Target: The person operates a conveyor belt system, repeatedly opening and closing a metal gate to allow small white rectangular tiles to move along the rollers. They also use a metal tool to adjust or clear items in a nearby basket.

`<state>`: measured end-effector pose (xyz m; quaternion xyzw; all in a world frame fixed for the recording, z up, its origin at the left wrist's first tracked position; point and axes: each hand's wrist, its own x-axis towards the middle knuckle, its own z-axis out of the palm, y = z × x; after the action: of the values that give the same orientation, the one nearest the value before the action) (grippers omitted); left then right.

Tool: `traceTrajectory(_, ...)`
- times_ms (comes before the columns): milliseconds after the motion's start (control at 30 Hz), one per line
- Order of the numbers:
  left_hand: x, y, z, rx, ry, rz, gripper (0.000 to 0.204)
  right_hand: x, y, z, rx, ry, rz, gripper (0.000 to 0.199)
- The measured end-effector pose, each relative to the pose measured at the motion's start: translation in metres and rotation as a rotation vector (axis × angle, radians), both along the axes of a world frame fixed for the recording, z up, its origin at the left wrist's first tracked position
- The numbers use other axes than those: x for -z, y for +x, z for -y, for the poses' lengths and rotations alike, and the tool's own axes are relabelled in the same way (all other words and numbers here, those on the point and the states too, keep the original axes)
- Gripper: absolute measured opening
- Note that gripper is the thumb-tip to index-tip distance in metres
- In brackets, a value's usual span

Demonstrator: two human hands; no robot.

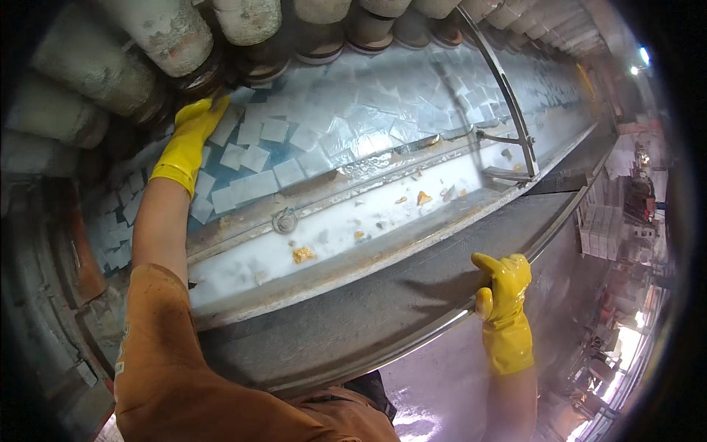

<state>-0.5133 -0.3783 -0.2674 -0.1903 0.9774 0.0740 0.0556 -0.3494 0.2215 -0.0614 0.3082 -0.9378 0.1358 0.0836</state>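
Observation:
My left hand [191, 136], in a yellow rubber glove, reaches far over a wet bed of square, pale stone-like tiles [254, 158]. Its fingers are stretched out and apart at the foot of the thick, crusted cylinders [173, 37], close to the tiles there. Whether the fingertips touch a tile is hard to make out. My right hand [507, 295], in a matching glove, is closed around the metal rail [434, 333] along the machine's near side. Its thumb and forefinger show on the left of the rail.
A gutter of milky water [339, 243] with broken orange and grey chips runs along the near side of the tiles. An upright metal bracket [508, 96] arches over them at the right. Stacked pale blocks [602, 230] and other equipment stand farther right.

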Motion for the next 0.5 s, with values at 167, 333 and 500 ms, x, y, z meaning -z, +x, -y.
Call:
traceTrajectory(167, 0.004, 0.027, 0.002, -0.146, -0.118, -0.022, 0.079, -0.001, -0.002, 0.000, 0.007, 0.003, -0.009, 0.065)
traceTrajectory(333, 0.001, 0.045, -0.009, -0.100, 0.002, 0.061, 0.080, 0.000, -0.003, 0.001, -0.024, -0.014, -0.026, 0.064)
traceTrajectory(500, 0.073, 0.031, 0.038, 0.040, -0.031, -0.194, 0.067, -0.004, -0.010, 0.003, -0.087, -0.041, -0.062, 0.059)
